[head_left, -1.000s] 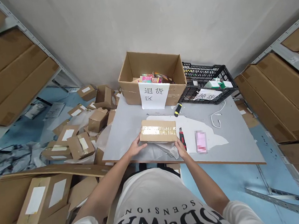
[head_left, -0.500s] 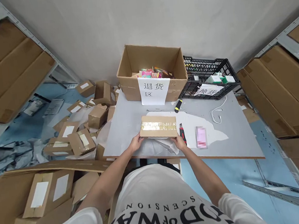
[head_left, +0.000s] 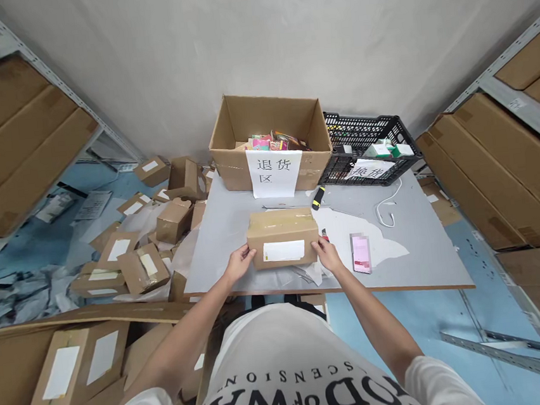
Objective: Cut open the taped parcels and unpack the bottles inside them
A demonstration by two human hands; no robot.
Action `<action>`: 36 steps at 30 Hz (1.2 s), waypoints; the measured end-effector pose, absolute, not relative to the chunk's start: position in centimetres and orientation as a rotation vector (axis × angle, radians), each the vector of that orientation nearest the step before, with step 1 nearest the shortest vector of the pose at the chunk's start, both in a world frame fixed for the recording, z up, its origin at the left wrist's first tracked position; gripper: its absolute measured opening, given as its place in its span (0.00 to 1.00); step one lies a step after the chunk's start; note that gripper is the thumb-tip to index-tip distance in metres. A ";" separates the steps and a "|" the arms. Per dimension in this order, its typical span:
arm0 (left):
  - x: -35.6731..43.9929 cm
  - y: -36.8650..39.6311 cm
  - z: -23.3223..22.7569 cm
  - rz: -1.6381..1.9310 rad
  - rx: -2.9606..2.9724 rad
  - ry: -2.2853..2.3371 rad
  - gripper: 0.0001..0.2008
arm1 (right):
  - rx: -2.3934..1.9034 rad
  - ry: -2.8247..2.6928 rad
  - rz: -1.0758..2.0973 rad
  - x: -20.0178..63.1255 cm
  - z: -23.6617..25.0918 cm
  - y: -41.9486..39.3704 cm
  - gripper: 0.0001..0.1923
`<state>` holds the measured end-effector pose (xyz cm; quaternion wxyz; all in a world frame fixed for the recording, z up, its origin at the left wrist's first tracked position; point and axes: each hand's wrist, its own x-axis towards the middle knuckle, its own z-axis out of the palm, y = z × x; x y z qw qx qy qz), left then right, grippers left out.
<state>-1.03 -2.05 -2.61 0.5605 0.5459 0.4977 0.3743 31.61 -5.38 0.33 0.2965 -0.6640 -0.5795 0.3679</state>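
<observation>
Between my two hands is a taped brown cardboard box [head_left: 280,230], tilted so that a white label [head_left: 284,251] on its side faces me. My left hand [head_left: 240,261] grips its left end, thumb and fingers closed on the edge. At the right end, my right hand [head_left: 325,252] holds it the same way. Just beyond my right fingers, the red tip of a utility knife [head_left: 325,235] shows, the rest being hidden. Crumpled white paper or film [head_left: 312,273] lies under the box. A phone with a pink, blurred screen [head_left: 361,254] lies to the right.
At the back of the table [head_left: 428,257] stand a large open carton [head_left: 229,171] of colourful packets and a black plastic crate [head_left: 403,174] holding small boxes. A yellow-black tool [head_left: 318,198] and a white cable [head_left: 385,209] lie nearby. Small cartons [head_left: 145,268] pile up on the left.
The box has been tipped by both hands, so its labelled side now shows where the shiny taped face was. It covers more of the utility knife. The camera view has shifted slightly.
</observation>
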 end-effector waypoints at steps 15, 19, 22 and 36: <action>0.0 -0.7 -4.3 0.860 1.055 1.231 0.49 | -2.186 -1.555 0.817 30.5 -0.3 -3.7 0.31; 0.4 -0.1 -5.3 0.859 1.036 1.219 0.49 | -2.182 -1.481 0.846 30.9 -1.7 -3.9 0.31; 0.5 0.1 -5.7 0.861 1.040 1.214 0.47 | -2.116 -1.438 0.887 31.2 -2.5 -3.8 0.29; -1.8 -2.0 -9.0 0.858 0.998 1.267 0.42 | -1.776 -1.271 1.145 33.0 -7.3 -8.0 0.32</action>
